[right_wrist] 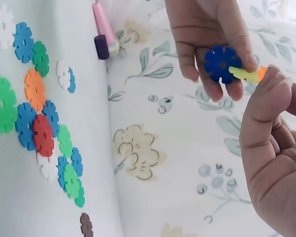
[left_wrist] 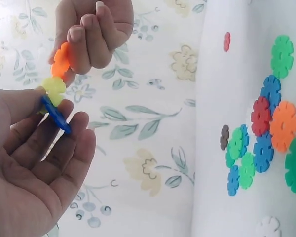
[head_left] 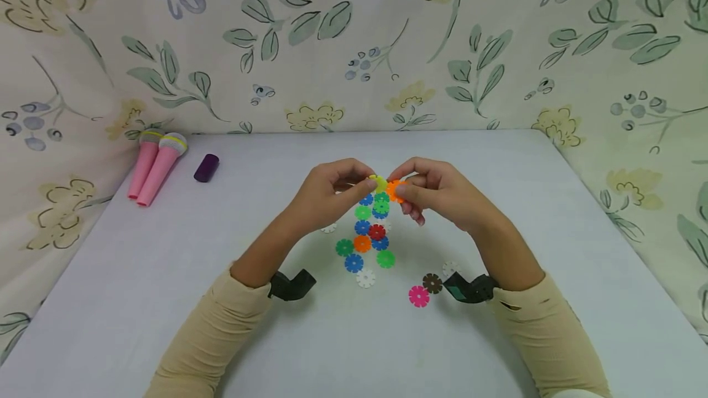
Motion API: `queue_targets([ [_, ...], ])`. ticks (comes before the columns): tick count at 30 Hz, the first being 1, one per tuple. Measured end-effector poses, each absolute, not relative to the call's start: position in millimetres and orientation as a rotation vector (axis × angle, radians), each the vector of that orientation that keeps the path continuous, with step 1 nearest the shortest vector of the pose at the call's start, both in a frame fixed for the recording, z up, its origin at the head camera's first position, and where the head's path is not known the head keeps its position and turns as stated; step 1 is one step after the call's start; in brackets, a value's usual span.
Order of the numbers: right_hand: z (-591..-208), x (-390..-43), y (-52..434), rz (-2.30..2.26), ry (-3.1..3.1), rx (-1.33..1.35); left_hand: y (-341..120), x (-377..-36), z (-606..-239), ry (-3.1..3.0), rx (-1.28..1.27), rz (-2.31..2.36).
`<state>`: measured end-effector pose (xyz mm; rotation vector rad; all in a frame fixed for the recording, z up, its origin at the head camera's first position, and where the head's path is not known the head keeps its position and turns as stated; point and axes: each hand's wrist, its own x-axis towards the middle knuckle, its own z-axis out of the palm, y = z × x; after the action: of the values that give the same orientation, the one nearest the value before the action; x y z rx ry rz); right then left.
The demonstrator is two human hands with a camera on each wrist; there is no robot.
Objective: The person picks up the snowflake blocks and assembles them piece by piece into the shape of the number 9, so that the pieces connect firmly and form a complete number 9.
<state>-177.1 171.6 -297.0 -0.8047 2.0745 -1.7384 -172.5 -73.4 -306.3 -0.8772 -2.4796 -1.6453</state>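
Note:
Over the table, my left hand (head_left: 330, 195) pinches a yellow notched snowflake disc (head_left: 379, 183) between thumb and fingers. A dark blue disc (right_wrist: 218, 65) is slotted crosswise into the yellow one and lies against the left fingers. My right hand (head_left: 442, 195) pinches an orange disc (head_left: 394, 191) with thumb and index finger, its other fingers curled below. The orange disc's edge meets the yellow disc's edge, and the three make a short chain. Beneath the hands lie several loose discs, among them a red disc (head_left: 377, 232) and an orange disc on the table (head_left: 362, 244).
Nearer me on the right are a pink disc (head_left: 418, 296) and a brown disc (head_left: 432, 283). Two pink microphones (head_left: 160, 167) and a dark purple cylinder (head_left: 207, 168) lie at the back left. A floral cloth (head_left: 354, 91) hangs behind the white table (head_left: 265, 158).

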Motion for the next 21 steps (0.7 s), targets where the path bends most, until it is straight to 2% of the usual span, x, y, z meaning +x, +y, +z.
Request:
queue_targets([
  [21, -297.3, -176.9, 172.0, -1.775, 2.036, -0.878, -69.9, -168.0, -304.5, -2.235, -1.180, -1.497],
])
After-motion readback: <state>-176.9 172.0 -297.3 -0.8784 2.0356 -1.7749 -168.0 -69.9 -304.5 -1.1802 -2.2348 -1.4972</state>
